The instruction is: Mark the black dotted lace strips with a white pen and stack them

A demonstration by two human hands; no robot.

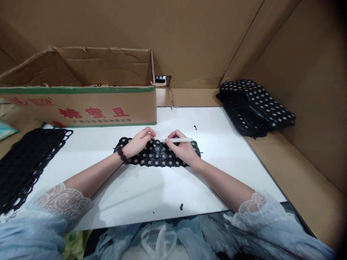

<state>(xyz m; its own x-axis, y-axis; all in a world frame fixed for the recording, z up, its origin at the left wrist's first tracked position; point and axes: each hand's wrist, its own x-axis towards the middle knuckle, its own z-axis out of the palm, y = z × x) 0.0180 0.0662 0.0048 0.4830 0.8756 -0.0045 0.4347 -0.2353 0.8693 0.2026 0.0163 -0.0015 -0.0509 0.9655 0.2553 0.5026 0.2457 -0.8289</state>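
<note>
A black openwork sheet with pale round dots [157, 157] lies flat on the white board, crosswise under both my hands. My left hand [138, 143] rests over its left half. Thumb and index finger are pinched together at the sheet's far edge, and what is between them is too small to make out. My right hand [182, 146], over the right half, grips a slim white pen-like tool [185, 139]. The tool's tip points left, close to the left fingertips, at the far edge of the sheet.
An open cardboard box [108, 106] with red lettering stands back left. A stack of black dotted sheets [260, 104] lies back right, and black openwork sheets [25, 162] lie at left. Small black scraps [181, 207] dot the white board [141, 202]. Cardboard walls [189, 39] rise behind and at right.
</note>
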